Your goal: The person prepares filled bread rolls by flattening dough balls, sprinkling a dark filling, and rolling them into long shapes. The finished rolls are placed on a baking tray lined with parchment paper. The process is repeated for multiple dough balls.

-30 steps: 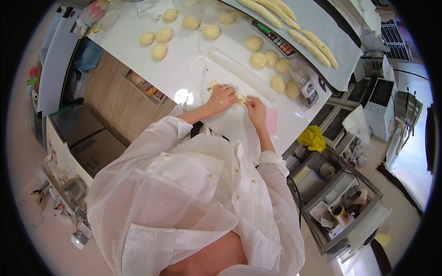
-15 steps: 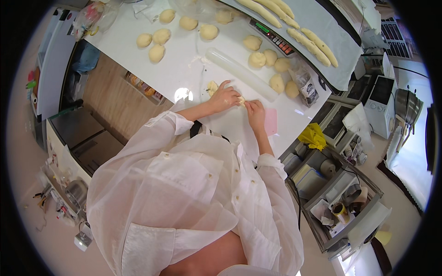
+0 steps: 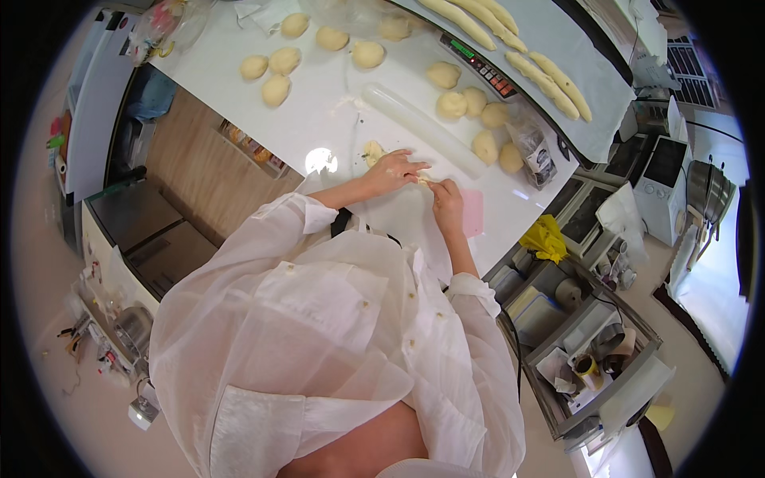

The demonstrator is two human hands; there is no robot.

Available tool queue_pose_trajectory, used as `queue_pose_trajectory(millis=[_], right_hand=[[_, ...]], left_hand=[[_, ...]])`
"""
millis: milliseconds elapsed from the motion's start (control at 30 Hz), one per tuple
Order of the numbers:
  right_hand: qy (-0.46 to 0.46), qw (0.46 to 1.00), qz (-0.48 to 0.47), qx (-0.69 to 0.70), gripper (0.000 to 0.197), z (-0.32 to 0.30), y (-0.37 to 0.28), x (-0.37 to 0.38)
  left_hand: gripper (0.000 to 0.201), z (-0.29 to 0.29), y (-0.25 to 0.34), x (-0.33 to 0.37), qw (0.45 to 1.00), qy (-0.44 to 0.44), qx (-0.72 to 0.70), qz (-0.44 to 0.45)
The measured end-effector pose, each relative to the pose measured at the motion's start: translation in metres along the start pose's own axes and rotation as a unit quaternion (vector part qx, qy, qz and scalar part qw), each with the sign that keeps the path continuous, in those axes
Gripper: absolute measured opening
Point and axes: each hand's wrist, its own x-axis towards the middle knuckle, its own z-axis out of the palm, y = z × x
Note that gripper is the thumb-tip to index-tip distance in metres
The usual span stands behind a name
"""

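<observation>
Seen from above, a pale, elongated dough piece [image 3: 372, 152] lies on the white worktop [image 3: 323, 119] directly in front of the person, its long axis running obliquely from far left to near right. The left hand [image 3: 396, 174] crosses its middle, fingers extended and somewhat spread; whether the thumb closes on the dough from beneath cannot be told. The right hand [image 3: 446, 199] is drawn in, thumb and forefinger pinching the near right end, just beside the left fingertips. The far left end, marked with dark specks, emerges past the left hand and lies free, so that the left hand is the nearer to it, while the right attends the opposite end. The stretch between is hidden under the left hand, though both visible portions appear to form one piece. Beyond, and roughly parallel to this axis, rests a translucent rolling pin [image 3: 425, 130], apart from the dough. A pink scraper [image 3: 472, 213] lies just to the right of the right hand. Farther off are rounded dough balls [image 3: 276, 91], a scale [image 3: 480, 68] and, at far right, a lined tray [image 3: 610, 107] bearing long dough ropes [image 3: 543, 85].
</observation>
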Motion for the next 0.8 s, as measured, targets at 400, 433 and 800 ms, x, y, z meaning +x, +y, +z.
queue_pose_trajectory(millis=[400, 433, 800], right_hand=[[0.033, 0.998, -0.033, -0.050, 0.037, 0.007, -0.022, 0.019], [0.033, 0.999, 0.005, -0.008, 0.031, 0.019, -0.013, 0.015], [0.052, 0.994, -0.040, -0.087, 0.021, 0.020, -0.029, 0.018]], left_hand=[[0.065, -0.027, 0.000, -0.021, 0.979, -0.066, 0.163, 0.102], [0.063, -0.029, 0.003, -0.023, 0.978, -0.040, 0.184, 0.087], [0.018, -0.024, -0.021, -0.029, 0.959, 0.042, 0.256, 0.110]])
